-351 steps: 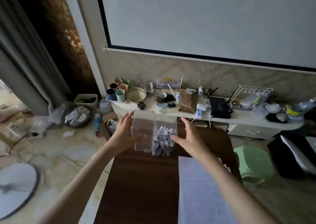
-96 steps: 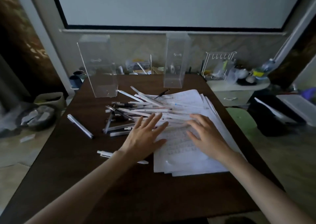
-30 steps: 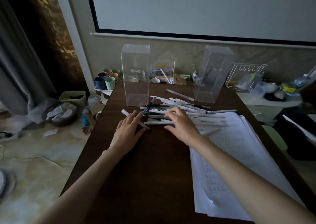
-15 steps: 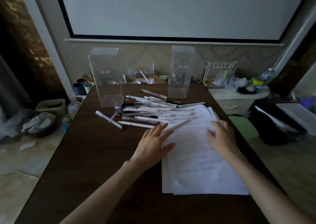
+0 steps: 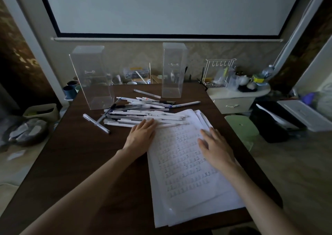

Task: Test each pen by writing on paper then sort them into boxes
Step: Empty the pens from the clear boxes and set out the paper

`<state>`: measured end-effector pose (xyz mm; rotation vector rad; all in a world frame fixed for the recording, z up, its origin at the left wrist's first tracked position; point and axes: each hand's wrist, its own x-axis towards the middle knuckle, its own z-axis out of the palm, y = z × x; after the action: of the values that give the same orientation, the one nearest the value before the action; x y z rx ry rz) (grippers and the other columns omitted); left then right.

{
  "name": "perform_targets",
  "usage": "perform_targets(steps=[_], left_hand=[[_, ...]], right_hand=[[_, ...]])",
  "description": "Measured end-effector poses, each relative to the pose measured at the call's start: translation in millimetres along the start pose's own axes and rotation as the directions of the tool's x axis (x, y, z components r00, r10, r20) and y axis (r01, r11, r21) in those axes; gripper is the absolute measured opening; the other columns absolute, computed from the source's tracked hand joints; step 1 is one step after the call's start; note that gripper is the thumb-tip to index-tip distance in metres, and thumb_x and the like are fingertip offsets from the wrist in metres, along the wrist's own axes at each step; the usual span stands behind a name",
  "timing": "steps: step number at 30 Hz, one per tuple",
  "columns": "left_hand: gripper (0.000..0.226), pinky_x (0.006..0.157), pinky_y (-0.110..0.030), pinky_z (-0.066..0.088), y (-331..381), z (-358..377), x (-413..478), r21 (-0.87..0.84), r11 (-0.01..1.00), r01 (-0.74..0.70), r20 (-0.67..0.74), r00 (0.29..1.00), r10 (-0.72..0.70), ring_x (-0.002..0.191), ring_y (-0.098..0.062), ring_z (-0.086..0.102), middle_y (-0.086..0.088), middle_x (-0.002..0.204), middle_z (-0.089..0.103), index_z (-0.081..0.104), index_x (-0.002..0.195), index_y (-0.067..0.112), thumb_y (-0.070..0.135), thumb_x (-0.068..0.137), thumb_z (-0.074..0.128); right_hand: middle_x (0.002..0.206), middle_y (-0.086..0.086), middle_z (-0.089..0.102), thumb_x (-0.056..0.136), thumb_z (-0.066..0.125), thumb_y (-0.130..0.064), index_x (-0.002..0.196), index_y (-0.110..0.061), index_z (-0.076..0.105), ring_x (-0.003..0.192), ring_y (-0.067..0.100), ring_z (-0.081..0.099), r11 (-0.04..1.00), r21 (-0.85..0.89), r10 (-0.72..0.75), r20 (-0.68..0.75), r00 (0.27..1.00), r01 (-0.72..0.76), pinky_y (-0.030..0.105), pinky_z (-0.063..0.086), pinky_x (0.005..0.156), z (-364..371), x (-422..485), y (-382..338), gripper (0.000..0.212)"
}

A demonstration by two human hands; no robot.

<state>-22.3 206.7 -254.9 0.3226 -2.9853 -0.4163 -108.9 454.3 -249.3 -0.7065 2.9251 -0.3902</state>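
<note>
The left grip (image 5: pixel 142 136) and right grip (image 5: pixel 213 146), both released and flat, press the paper (image 5: pixel 186 177) at 6 o'clock, apparently steadying it for writing, while the pens (image 5: pixel 143 114) lie heaped at 12 o'clock on the tabletop (image 5: pixel 80 163).

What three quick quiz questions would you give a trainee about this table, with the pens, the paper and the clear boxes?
1. True or false: the left hand is clenched in a fist.
2. The right hand rests on: A) the paper stack; B) a laptop; C) a plate.
3. How many clear boxes stand on the table?

Key: 1 false, it lies flat; 2 A; 3 two.
</note>
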Motion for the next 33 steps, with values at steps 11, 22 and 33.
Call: perform_targets(steps=[11, 22, 33], left_hand=[[0.048, 0.113, -0.040, 0.010, 12.9, -3.2, -25.9, -0.171, 0.985, 0.034, -0.150, 0.987, -0.060, 0.142, -0.024, 0.008, -0.008, 0.155, 0.015, 0.031, 0.144, 0.019, 0.026, 0.098, 0.044], [0.062, 0.111, -0.035, 0.014, 46.1, -5.2, -86.5, -0.277, 0.947, 0.164, 0.020, 0.986, -0.165, 0.139, -0.021, 0.018, -0.002, 0.152, 0.023, 0.031, 0.144, 0.018, 0.047, 0.092, 0.048], [0.064, 0.116, -0.039, 0.003, 55.9, 4.2, -84.7, -0.135, 0.983, 0.121, 0.049, 0.992, -0.115, 0.143, -0.024, 0.001, -0.006, 0.157, 0.004, 0.018, 0.148, 0.022, 0.053, 0.095, 0.034]], right_hand=[[0.158, 0.004, 0.014, 0.099, 0.031, -0.045, 0.147, -0.026, 0.029, 0.146, 0.023, 0.009, 0.997, 0.063, 0.038, -0.045, 0.998, -0.035, 0.039, 0.016, 0.116, 2.0, -10.8, -10.3, 0.052], [0.116, 0.013, 0.059, 0.077, 0.072, -0.041, 0.109, -0.007, 0.057, 0.110, 0.036, 0.053, 0.884, 0.330, 0.376, -0.078, 0.923, -0.332, 0.042, 0.044, 0.092, -11.4, -27.4, -4.8, 0.049], [0.048, -0.002, 0.024, 0.089, 0.059, -0.008, 0.050, -0.016, 0.031, 0.051, 0.014, 0.021, 0.813, 0.582, 0.200, -0.285, 0.937, 0.003, 0.030, 0.019, 0.052, -12.0, -42.0, 9.1, 0.049]])
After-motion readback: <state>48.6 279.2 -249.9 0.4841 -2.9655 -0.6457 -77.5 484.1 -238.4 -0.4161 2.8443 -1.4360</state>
